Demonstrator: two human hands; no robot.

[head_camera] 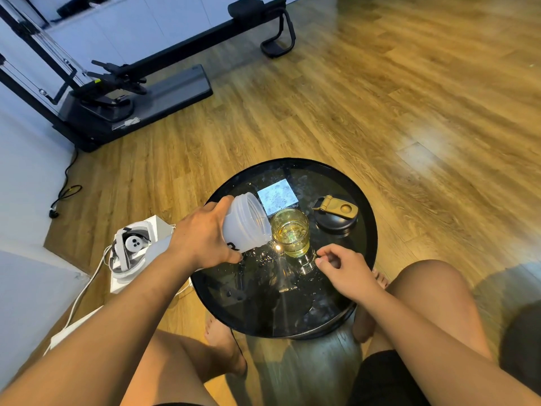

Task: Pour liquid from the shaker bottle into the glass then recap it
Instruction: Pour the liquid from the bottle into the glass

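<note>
Two hands over round black glass table [370, 230]: left hand [205, 235] grips tilted frosted plastic shaker bottle [248, 219], mouth over amber-filled clear glass [291, 232] mid-table. Right hand [344, 269] loosely curled, empty, beside glass. Black-and-tan lid [336, 215] near right edge.

Translucent shaker bottle [244, 222] tipped nearly flat, open mouth over the rim of a clear glass [290, 232] of yellow liquid near the round table's centre, with black-and-tan cap [336, 213] lying apart toward the right edge.
</note>
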